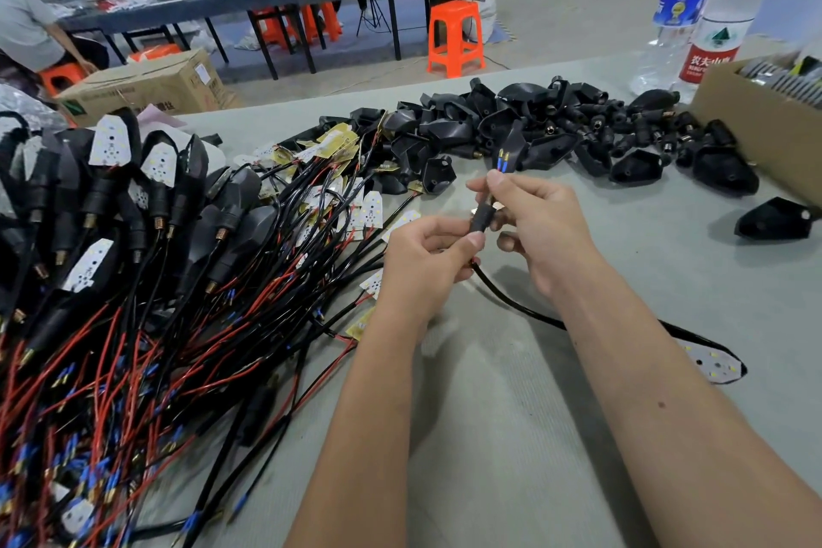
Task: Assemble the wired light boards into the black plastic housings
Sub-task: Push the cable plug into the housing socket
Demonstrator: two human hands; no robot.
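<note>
Smooth, faintly glossy black plastic housings [551, 133] heaped on a matt grey-green bench [511, 414] of slightly textured covering. Matt white light boards [109, 142] dotted with small LEDs, some turned to show dull yellow backs, joined to glossy red and black plastic-sheathed wires [147, 352] tipped with brassy metal pins and blue sleeves. Rough brown cardboard box [756, 129] at the right edge, beside two clear, shiny plastic water bottles [707, 13] with glossy paper labels.
</note>
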